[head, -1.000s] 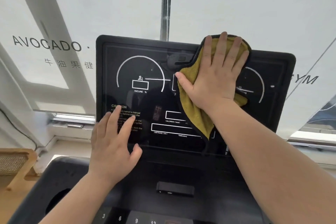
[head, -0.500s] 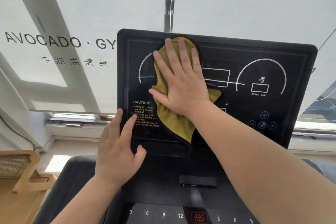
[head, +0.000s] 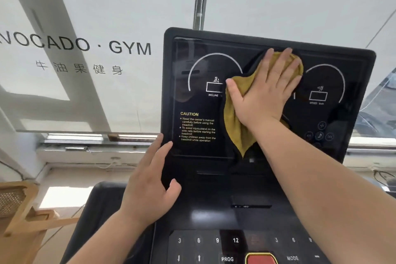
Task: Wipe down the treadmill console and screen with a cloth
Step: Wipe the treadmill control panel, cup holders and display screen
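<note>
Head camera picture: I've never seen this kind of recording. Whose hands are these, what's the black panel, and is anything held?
The camera sits on a person's head, looking forward and down, so both arms reach in from below. The black panel is a treadmill console screen with INCLINE and SPEED dials and a CAUTION notice. The right hand presses a mustard-yellow cloth flat against the screen's middle, fingers straight. The left hand rests open at the console's lower left edge, holding nothing. Below are number keys and a red button.
</note>
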A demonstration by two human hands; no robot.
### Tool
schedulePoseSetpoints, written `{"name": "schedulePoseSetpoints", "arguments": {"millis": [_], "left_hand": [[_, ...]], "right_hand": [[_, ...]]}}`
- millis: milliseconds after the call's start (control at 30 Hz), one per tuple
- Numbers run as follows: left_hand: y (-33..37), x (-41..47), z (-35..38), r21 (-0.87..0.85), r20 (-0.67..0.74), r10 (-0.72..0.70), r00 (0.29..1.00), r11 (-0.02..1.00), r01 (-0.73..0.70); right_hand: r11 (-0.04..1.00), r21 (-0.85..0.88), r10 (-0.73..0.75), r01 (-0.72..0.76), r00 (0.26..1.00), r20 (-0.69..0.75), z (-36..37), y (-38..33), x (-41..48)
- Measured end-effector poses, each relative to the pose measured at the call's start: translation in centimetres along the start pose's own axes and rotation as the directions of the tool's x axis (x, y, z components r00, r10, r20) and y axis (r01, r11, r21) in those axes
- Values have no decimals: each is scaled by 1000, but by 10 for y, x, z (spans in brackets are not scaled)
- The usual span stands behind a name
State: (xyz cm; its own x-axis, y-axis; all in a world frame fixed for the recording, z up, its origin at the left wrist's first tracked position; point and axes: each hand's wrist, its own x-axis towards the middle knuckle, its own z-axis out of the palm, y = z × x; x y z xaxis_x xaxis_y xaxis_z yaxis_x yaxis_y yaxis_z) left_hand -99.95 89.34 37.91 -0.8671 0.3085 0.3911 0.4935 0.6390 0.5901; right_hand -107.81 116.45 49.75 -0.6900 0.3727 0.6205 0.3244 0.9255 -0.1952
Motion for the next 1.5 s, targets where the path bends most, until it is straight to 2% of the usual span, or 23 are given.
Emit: {"name": "schedulePoseSetpoints", "arguments": {"millis": [133,233,400,533,600,667,800,900,1000,1100,1300,1400,1500], "left_hand": [[-3,3,-12,-214,8,-40,999,976,41],[-9,0,-14,-273,-15,-59,998,961,53],[-18,-17,-5,-292,-24,-30,999,956,21],[-26,-31,-1,-210,50,1,999,978,10],[-28,-36,-2,-157,96,-12,995,987,27],[-28,-40,-3,-120,135,-36,990,991,52],[-27,-43,-8,-68,182,-88,979,993,101],[-25,-41,-16,-98,155,-79,985,991,95],[-18,-37,-20,-130,74,-76,994,988,85],[-11,-30,-19,-119,14,-89,996,989,90],[5,-13,-6,-22,-81,-76,994,997,75],[14,-2,5,64,-82,-55,995,996,60],[22,10,15,100,-80,-79,994,991,87]], "right_hand": [[989,-29,-143,142,990,-8,4,-58,-7],[949,-53,-311,312,950,29,10,-88,-20],[777,-63,-617,626,778,115,25,-72,-67],[661,-122,-717,740,671,188,39,-16,-106],[650,-136,-722,747,664,194,39,12,-110],[710,-146,-668,688,725,169,34,35,-105],[908,-133,-380,397,915,136,25,28,-84],[970,-96,-211,225,968,136,24,-13,-81],[951,-75,-282,299,942,184,29,-53,-97],[885,-70,-425,460,861,278,35,-74,-123],[788,27,-593,615,746,302,29,-31,-153],[787,20,-600,617,757,257,22,-6,-158],[788,22,-612,615,778,141,15,1,-150]]}}
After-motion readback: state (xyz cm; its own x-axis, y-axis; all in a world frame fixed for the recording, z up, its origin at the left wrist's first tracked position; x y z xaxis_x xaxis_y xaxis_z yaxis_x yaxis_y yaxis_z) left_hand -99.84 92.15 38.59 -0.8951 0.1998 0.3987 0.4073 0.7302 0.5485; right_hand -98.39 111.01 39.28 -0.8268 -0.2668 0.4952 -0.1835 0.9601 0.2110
